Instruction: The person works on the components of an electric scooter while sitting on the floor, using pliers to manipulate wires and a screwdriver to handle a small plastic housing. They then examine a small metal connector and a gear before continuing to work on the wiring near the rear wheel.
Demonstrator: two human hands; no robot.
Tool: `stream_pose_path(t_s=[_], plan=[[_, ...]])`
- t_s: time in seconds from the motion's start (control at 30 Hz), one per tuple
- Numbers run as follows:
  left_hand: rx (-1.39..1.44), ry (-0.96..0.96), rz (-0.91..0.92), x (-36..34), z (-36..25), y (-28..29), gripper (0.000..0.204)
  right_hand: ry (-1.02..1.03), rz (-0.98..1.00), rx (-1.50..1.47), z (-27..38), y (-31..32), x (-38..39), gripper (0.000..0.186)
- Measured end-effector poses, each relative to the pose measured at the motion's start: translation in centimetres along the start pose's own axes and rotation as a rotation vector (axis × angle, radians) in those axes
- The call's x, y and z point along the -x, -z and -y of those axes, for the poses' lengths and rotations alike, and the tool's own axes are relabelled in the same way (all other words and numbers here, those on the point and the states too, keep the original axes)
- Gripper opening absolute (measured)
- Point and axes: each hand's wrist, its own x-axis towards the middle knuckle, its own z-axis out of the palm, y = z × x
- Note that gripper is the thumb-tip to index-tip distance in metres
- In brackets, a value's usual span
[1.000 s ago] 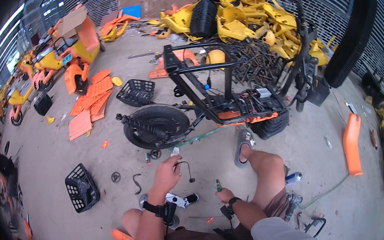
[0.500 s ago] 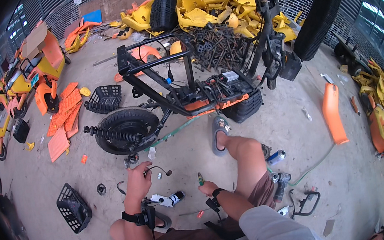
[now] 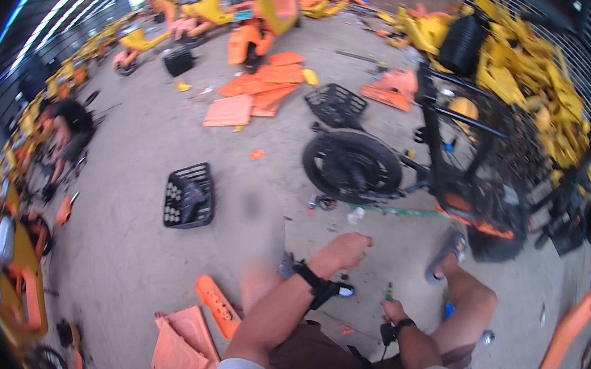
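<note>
My left hand (image 3: 347,250) is raised above the floor with fingers curled; whatever it holds is too blurred to make out. My right hand (image 3: 393,309) grips a slim green tool (image 3: 389,292), pointing forward. Beyond them lies a stripped black scooter frame (image 3: 466,150) with its wheel (image 3: 352,167) and orange pieces attached. Small dark parts sit on the floor near the wheel and below my left hand, which partly hides them. A blurred, pale patch lies left of my left hand.
Black baskets (image 3: 187,197) (image 3: 336,106), stacked orange panels (image 3: 227,110) and loose panels (image 3: 182,352) lie about. A yellow heap (image 3: 516,72) is at right, an orange piece (image 3: 567,332) at lower right. Scooters (image 3: 252,29) stand behind. A person (image 3: 67,134) crouches at left.
My view has swung left, so the scooter frame moves rightward in it. My left forearm now angles rightward; the bent black cable earlier in that hand is no longer discernible.
</note>
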Motion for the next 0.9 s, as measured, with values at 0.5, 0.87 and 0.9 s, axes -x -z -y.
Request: stream_pose_path(t_s=[0.5, 0.87, 0.9], plan=[[-0.012, 0.094, 0.058, 0.8, 0.2, 0.4, 0.031, -0.104, 0.037, 0.123, 0.1, 0.1, -0.6, 0.045], [0.039, 0.080, 0.086, 1.1, -0.9, 1.0, 0.036, -0.087, 0.014, 0.109, -0.7, 0.3, -0.5, 0.043], [0.033, 0.077, 0.090, 1.0, -0.8, 0.7, 0.042, -0.101, 0.024, 0.087, -0.7, 0.4, -0.7, 0.042]])
